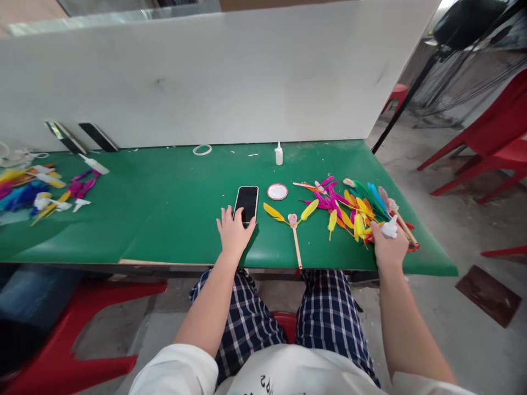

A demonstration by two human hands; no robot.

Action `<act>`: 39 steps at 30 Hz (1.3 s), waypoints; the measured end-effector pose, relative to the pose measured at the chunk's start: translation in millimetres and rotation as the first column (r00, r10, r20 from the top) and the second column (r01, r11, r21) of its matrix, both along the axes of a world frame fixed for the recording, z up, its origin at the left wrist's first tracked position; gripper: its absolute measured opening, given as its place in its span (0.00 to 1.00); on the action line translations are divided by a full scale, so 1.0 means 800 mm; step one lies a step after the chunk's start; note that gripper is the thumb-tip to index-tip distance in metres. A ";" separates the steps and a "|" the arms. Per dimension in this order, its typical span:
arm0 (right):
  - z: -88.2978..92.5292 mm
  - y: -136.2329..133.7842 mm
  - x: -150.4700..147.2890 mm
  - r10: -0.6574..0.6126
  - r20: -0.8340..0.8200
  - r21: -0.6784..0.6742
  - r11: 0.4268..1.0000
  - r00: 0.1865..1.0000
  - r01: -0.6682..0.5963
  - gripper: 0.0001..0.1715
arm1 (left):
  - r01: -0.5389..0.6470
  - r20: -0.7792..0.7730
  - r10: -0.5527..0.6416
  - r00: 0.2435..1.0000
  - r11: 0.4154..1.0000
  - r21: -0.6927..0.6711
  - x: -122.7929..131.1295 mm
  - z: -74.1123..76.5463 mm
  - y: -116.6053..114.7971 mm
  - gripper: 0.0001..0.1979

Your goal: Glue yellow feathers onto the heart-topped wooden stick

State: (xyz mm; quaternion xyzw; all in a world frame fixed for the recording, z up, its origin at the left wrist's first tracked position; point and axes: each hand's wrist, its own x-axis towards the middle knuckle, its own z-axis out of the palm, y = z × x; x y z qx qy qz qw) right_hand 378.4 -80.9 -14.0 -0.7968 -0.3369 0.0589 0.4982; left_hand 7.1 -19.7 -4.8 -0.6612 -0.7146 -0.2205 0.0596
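My left hand (234, 233) reaches over the lower edge of a smartphone (247, 200) with a dark screen, its fingers spread. My right hand (390, 253) is at the near side of a pile of feathers (359, 211), fingers curled. A white piece with a pointed tip (389, 227) shows at its fingers; whether they grip it or a feather is unclear. Between my hands lies a thin wooden stick (297, 248) with a pinkish knob (292, 220) on top and a yellow feather (309, 209) on either side. A loose yellow feather (332, 222) lies by the pile.
A round white disc (277, 191) with a reddish rim and a small white dropper bottle (279, 154) stand beyond the stick on the green table (173, 219). Farther left are more feathers (24, 195) and white bottles. A white panel (185, 82) borders the back; red chairs (494, 137) stand right.
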 end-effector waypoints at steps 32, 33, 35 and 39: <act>-0.003 -0.001 0.001 -0.008 0.009 0.016 1.000 1.000 0.007 0.17 | 0.026 -0.050 -0.033 0.998 0.989 -0.144 -0.005 0.008 -0.012 0.39; -0.003 -0.001 0.001 -0.004 0.009 0.011 1.000 1.000 0.004 0.17 | 0.022 -0.048 -0.029 0.998 0.989 -0.143 -0.004 0.009 -0.008 0.39; -0.004 -0.001 0.002 0.002 0.005 0.010 1.000 1.000 -0.002 0.17 | 0.026 -0.045 -0.032 0.998 0.990 -0.137 -0.002 0.012 -0.003 0.38; -0.006 -0.001 0.002 0.005 -0.012 0.019 1.000 1.000 -0.004 0.17 | 0.031 -0.046 -0.037 0.998 0.990 -0.139 -0.002 0.018 0.011 0.37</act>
